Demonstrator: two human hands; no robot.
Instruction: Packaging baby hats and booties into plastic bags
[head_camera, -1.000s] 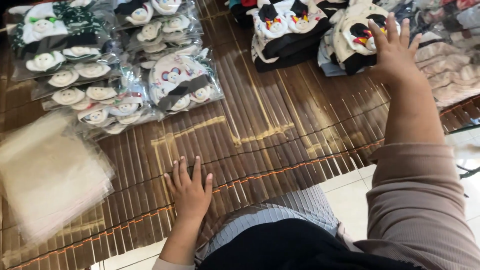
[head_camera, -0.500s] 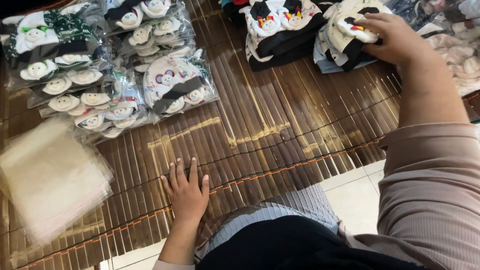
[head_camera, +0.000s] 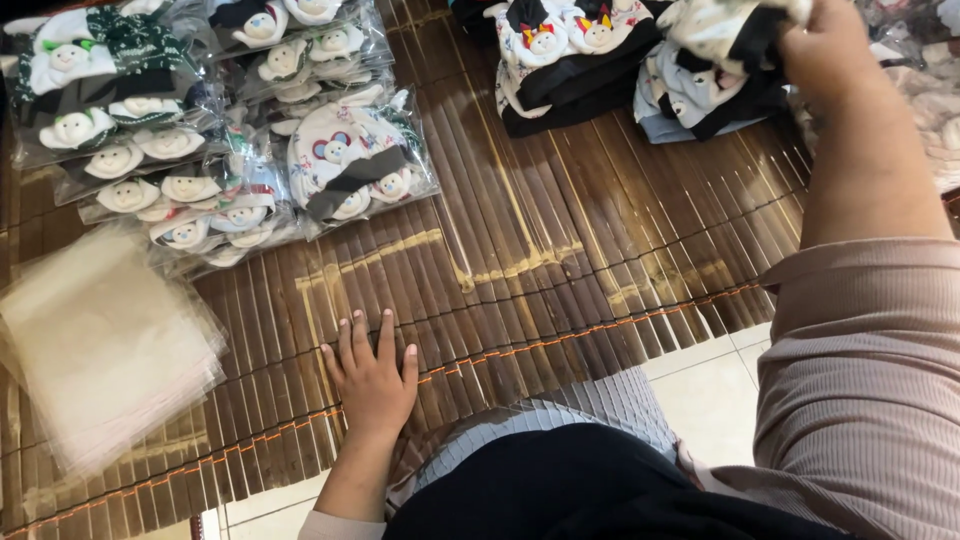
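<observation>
Head view: left hand (head_camera: 372, 375) flat, released, on bamboo mat (head_camera: 560, 260); right hand (head_camera: 825, 50) clenched, grasping cloth item (head_camera: 715, 25) above pile (head_camera: 690, 100).

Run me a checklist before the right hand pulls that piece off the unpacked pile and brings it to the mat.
1. Right hand has a grip on a white-and-black garment at the top of the loose pile: ok.
2. Only one piece is in the grip: cannot tell, the fingers are hidden behind the cloth.
3. Left hand lies flat on the bamboo mat, holding nothing: ok.
4. Bare mat between the hands for laying the piece down: ok.
5. Stack of clear plastic bags lies apart from the left hand, on its outer side: ok.
6. Packed bundles lie clear of the middle of the mat: ok.
</observation>
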